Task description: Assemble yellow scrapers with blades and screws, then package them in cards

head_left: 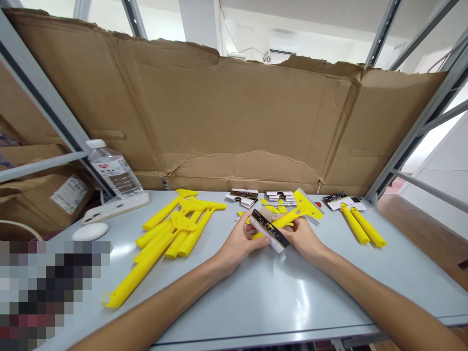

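Note:
Above the middle of the table, both hands hold a yellow scraper (pixel 300 208) whose wide metal blade points up and to the right. A black and white cardboard label (pixel 268 228) lies across its handle. My left hand (pixel 241 240) is closed around the label and the handle's lower end, thumb in front. Near the scraper's head, my right hand (pixel 304 239) grips the handle and the label's right side; some of its fingers are hidden. Several yellow scraper handles (pixel 171 226) lie in a pile to the left. Just beyond my hands are stacked cardboard labels (pixel 243 196).
Two yellow scrapers (pixel 361 226) with labels lie at the right. A water bottle (pixel 113 168), a white power strip (pixel 117 207) and a white oval object (pixel 90 231) stand at the left. A tall cardboard sheet (pixel 234 112) closes off the back, between metal shelf posts (pixel 413 122).

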`<move>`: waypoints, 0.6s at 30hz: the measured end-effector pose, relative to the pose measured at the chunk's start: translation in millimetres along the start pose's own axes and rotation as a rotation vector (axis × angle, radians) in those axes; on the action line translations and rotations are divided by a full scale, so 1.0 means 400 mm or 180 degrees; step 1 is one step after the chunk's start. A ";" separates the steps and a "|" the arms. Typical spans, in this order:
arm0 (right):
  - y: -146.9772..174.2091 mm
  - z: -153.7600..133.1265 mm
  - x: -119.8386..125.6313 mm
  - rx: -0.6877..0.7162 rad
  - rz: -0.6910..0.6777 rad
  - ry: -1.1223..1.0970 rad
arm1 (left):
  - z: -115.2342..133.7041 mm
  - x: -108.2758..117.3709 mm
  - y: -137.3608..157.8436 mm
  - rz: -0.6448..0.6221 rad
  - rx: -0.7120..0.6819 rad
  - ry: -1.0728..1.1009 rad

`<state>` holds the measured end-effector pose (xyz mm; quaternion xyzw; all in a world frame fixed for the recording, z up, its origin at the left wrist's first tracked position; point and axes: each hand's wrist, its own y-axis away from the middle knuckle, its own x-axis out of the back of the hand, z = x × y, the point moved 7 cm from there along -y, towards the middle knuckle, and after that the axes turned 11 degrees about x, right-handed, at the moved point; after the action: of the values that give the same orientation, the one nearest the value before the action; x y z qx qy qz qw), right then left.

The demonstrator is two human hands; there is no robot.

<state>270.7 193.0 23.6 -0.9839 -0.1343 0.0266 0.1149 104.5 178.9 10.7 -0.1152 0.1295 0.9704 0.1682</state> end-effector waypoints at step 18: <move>0.004 0.019 -0.026 -0.0093 -0.0286 -0.1063 | 0.007 -0.025 0.013 -0.0120 -0.0082 0.0746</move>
<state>260.5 190.4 16.2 -0.9603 -0.1958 0.1825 0.0779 111.2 171.9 17.2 -0.2325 0.1337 0.9485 0.1687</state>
